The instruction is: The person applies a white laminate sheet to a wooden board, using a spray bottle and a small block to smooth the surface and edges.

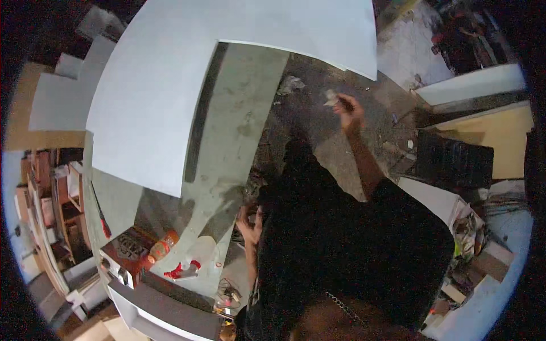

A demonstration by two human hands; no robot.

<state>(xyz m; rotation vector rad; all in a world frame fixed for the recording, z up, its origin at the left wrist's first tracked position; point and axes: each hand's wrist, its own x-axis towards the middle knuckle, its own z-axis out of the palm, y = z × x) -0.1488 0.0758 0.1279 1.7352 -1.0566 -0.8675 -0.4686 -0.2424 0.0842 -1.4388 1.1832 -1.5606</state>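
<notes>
My right hand point(351, 115) is raised over the floor, beyond the table's right edge. Its fingers are closed on a small whitish, crumpled-looking piece point(330, 98), blurred and too small to name. Low beside the table's edge is my left hand point(249, 226), close to my dark shirt. Its fingers look apart, and I see nothing held in them. A large white panel point(148, 108) with a cut-out corner lies across the grey-green table point(242, 108).
On the table's near end are a spray bottle point(199, 253) with a red trigger, an orange-labelled plastic bottle point(163, 246) and a dark box point(129, 250). A red-handled tool point(104, 224) lies at the left edge. A black crate-like object point(455, 162) stands right.
</notes>
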